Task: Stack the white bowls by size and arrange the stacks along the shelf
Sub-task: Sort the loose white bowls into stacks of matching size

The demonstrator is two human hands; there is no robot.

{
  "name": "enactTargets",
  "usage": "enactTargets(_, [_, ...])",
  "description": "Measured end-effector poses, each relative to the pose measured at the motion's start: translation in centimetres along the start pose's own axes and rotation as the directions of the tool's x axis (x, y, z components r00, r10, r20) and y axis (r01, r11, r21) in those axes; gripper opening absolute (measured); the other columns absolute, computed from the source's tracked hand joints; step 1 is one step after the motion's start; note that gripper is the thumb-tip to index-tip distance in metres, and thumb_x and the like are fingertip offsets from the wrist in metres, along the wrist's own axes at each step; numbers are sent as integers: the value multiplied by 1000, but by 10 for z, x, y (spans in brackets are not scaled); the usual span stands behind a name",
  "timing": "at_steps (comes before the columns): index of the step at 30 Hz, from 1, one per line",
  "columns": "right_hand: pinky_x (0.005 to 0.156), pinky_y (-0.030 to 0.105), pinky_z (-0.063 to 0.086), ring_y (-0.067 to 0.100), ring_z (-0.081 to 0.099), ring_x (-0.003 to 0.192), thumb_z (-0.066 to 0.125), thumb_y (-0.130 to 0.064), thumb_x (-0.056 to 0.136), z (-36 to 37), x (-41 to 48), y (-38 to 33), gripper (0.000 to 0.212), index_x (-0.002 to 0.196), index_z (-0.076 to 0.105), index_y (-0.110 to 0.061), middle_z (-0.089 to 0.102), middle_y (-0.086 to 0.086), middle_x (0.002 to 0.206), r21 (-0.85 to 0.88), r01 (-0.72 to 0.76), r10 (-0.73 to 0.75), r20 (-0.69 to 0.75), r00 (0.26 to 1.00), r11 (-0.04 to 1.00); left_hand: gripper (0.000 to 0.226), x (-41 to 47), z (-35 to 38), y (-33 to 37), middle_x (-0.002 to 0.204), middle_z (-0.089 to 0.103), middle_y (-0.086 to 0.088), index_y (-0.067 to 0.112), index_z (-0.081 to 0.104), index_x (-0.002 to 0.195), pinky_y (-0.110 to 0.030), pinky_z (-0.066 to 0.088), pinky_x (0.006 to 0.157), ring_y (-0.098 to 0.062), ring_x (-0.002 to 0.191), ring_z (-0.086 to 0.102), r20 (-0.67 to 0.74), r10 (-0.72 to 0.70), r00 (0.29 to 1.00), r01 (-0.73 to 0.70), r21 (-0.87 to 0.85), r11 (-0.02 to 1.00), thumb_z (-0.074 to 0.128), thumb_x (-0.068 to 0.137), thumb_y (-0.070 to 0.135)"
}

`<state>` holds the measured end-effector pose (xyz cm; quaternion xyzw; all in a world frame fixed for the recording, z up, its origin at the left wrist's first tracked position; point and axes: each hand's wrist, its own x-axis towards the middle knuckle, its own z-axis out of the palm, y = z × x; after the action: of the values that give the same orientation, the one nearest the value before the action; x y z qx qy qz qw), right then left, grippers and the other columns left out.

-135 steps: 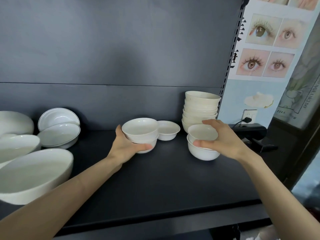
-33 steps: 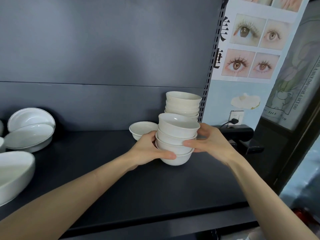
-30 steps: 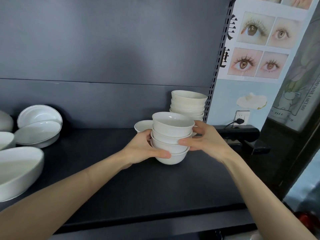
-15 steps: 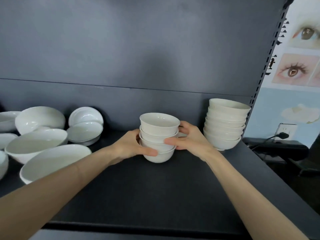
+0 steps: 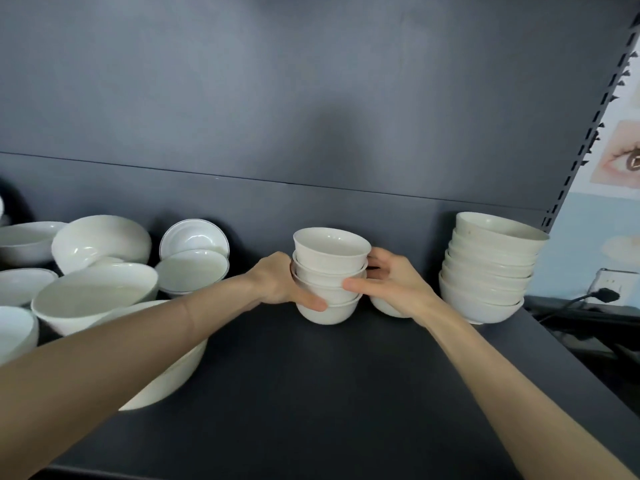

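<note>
A stack of small white bowls stands near the back middle of the dark shelf. My left hand grips its left side and my right hand grips its right side, thumbs curled across the front. Behind my right hand a single small white bowl is mostly hidden. A taller stack of larger white bowls stands at the back right.
At the left lie several wide white bowls, two shallow rimmed dishes and a large bowl under my left forearm. The shelf's slotted upright is at the right, with a wall socket and plug beyond.
Both hands have carried the stack of small bowls leftwards, away from the tall stack, toward the shelf's middle. My view has turned left and more wide bowls show.
</note>
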<state>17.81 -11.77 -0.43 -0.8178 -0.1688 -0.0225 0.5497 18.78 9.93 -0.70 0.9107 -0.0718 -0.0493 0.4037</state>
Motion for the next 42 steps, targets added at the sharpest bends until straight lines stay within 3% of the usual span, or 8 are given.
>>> enactTargets(5, [71,12,51,3,65,88,79,-7,75,6,14,1,53,123,57,-17,63,-13,105,4,7,-7,-34,999,1000,57,13,-10,-7,80,71,-7,1,71,88,-36,56,81,-15,70,61,-66,-44,997,47,40,998,89,51,42])
enactTargets(13, [82,21,52,9,66,94,81,-11,73,13,28,7,60,127,57,-13,63,-1,118,-62,-25,16,-133,991,998,50,23,-12,-12,79,73,-12,-2,71,86,-33,56,79,-15,65,61,-91,-16,996,19,38,999,88,60,37])
enactTargets(22, [90,31,50,17,67,87,80,-26,75,23,8,-11,55,125,60,-16,66,1,115,-350,-115,20,-264,964,930,43,14,-18,-9,102,68,-2,14,66,97,-36,50,89,-23,99,62,-32,101,994,-82,359,930,70,78,52])
enactTargets(25, [81,27,45,20,63,95,73,-27,81,30,-10,-24,47,124,59,-17,64,2,115,-508,-154,30,-245,969,848,40,1,-26,-7,104,65,1,18,67,104,-34,48,89,-24,104,60,10,152,988,-139,464,875,63,84,52])
enactTargets(28, [72,25,34,21,56,111,68,-28,86,38,-28,-40,39,122,59,-19,61,0,112,-666,-179,48,-211,976,724,38,-24,-37,-4,104,64,0,18,63,106,-36,47,88,-26,104,59,49,204,978,-193,596,780,62,85,50])
enactTargets(31, [83,28,38,23,48,121,68,-31,85,46,-39,-57,49,130,53,-18,51,1,134,-758,-139,41,-147,988,637,42,-58,-52,2,113,63,-2,19,58,115,-33,41,86,-26,107,56,37,302,953,-226,749,623,59,87,49])
enactTargets(36, [94,35,39,23,43,126,62,-34,89,69,-61,-93,50,135,48,-18,40,-1,144,-834,-23,-68,-73,995,551,47,-117,-77,0,120,61,-2,21,53,124,-36,40,94,-26,114,53,-100,428,898,-147,849,507,55,89,51])
enactTargets(42, [97,37,39,22,39,129,61,-37,89,110,-93,-116,49,133,50,-20,40,-3,144,-797,116,-166,19,986,593,50,-194,-98,-29,126,55,-4,22,49,132,-37,38,96,-27,116,50,-273,389,880,-27,788,614,52,91,50])
